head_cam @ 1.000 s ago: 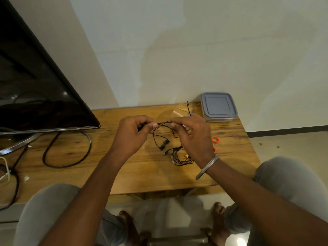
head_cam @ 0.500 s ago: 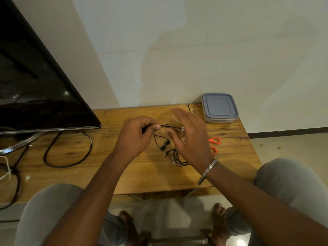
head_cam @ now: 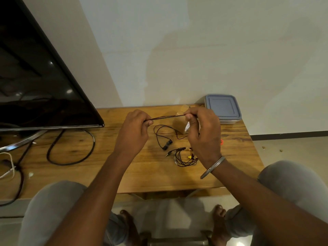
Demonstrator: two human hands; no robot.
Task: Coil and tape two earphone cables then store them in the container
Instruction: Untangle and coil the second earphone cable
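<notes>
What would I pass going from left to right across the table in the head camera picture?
television → black cable loop → left hand, pinching the earphone cable → earbuds lying on the table → right hand, pinching the same cable → container with its lid on.

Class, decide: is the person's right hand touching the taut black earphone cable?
Touching. The head view shows the right hand pinching one end of the black earphone cable, which runs straight out of its grip.
</notes>
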